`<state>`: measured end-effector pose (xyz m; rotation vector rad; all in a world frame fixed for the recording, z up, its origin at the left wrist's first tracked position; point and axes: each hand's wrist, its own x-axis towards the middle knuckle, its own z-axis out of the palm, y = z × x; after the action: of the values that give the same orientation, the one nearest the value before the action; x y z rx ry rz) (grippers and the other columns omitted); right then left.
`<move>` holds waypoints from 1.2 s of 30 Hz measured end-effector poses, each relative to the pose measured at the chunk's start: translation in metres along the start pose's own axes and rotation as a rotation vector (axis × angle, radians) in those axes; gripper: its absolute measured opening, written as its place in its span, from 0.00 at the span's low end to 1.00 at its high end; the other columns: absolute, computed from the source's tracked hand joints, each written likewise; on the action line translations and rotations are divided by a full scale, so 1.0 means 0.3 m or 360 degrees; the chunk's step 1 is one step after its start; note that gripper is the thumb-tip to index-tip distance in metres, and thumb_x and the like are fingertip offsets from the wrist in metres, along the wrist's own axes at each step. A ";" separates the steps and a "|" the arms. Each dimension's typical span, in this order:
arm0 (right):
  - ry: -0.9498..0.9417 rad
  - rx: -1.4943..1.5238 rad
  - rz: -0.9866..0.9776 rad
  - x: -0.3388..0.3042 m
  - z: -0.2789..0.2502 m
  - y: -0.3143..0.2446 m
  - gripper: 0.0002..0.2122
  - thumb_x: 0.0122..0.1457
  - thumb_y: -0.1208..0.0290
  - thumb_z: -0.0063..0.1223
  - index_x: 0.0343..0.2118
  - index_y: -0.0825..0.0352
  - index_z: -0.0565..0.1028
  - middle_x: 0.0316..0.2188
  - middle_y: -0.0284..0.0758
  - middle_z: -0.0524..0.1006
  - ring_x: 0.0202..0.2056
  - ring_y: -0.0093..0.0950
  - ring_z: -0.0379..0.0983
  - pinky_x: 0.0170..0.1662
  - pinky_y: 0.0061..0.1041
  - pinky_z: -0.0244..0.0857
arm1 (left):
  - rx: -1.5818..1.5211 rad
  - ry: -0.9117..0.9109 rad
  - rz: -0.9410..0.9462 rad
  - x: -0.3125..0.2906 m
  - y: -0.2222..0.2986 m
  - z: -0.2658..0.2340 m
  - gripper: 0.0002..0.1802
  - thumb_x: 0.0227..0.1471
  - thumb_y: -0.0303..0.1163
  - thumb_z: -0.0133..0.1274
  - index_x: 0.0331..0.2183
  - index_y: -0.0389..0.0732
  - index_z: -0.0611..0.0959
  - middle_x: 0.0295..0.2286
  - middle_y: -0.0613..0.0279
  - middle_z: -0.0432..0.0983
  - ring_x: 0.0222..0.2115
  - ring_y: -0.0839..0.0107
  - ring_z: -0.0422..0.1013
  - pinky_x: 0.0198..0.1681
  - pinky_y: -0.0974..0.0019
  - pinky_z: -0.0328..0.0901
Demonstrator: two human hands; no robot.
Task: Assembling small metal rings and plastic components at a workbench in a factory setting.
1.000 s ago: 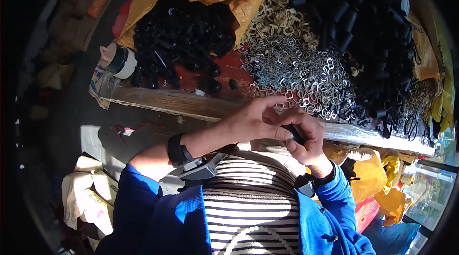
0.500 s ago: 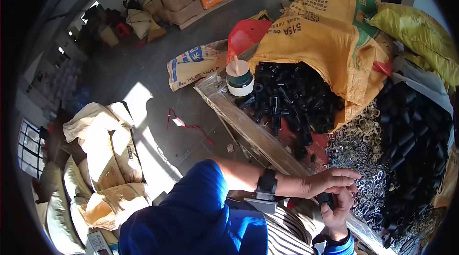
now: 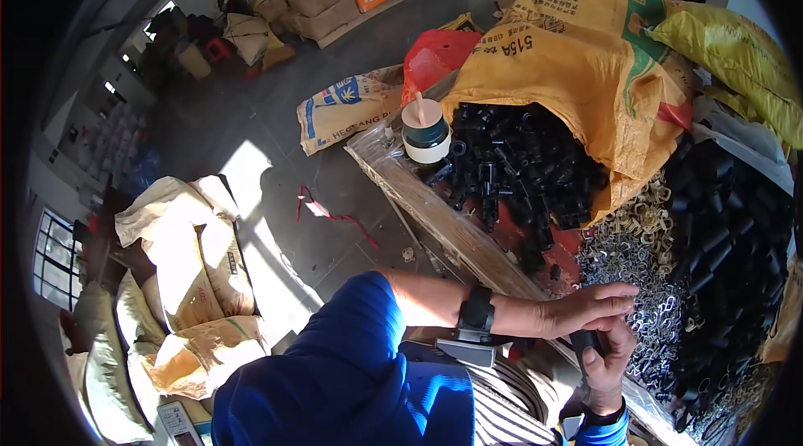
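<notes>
Over the front edge of the work table, both my hands meet. My right hand (image 3: 611, 362) is closed around a short black plastic tube (image 3: 580, 344), thumb along its near side. Reaching across from the left, my left hand (image 3: 585, 309) has its fingers bent together above the tube, touching or nearly touching the right fingers. Whatever the left fingertips pinch, if anything, is hidden. Just right of my hands lies a heap of small silver metal clips (image 3: 648, 337), with brass-coloured clips (image 3: 640, 233) behind it.
Black pipe fittings (image 3: 502, 170) spill from a large orange woven sack (image 3: 577, 69). Black sleeves (image 3: 728, 253) are piled at the right. A lidded round tub (image 3: 426, 135) stands on the table's wooden edge (image 3: 443, 224). Filled sacks (image 3: 192, 270) lie at left; cartons (image 3: 314, 7) are stacked behind.
The view has shifted slightly. My hands stay together over the table edge; the black tube shows more from under the left hand, and the left fingers have shifted slightly.
</notes>
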<state>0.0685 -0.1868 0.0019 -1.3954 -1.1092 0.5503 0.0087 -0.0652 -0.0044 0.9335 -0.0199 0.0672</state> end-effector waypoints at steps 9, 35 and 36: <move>0.0114 -0.0248 -0.0062 -0.209 -0.318 0.012 0.17 0.45 0.58 0.50 0.25 0.72 0.67 0.21 0.36 0.67 0.23 0.27 0.63 0.26 0.23 0.56 | 0.2739 0.0233 0.0328 -0.138 0.071 -0.226 0.18 0.38 0.30 0.50 0.35 0.36 0.70 0.38 0.55 0.61 0.38 0.62 0.59 0.41 0.67 0.58; 0.0515 -0.2061 0.0346 -0.420 -0.421 0.116 0.14 0.45 0.67 0.52 0.36 0.66 0.70 0.35 0.41 0.70 0.36 0.34 0.66 0.44 0.33 0.57 | 0.2575 0.0487 0.0410 -0.170 0.071 -0.301 0.11 0.39 0.25 0.48 0.30 0.35 0.68 0.37 0.52 0.59 0.38 0.56 0.60 0.39 0.63 0.59; 0.0248 -0.2039 0.0598 -0.352 -0.386 0.103 0.20 0.45 0.63 0.53 0.41 0.65 0.67 0.39 0.42 0.68 0.40 0.33 0.65 0.48 0.35 0.53 | 0.2471 0.0509 0.0465 -0.172 0.071 -0.304 0.13 0.39 0.24 0.48 0.31 0.36 0.68 0.37 0.52 0.60 0.38 0.57 0.61 0.38 0.64 0.60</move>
<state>0.1309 -0.3287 -0.0367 -2.7266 -1.0822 -0.1110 -0.0452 0.0181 -0.0438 2.4546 0.2249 0.5576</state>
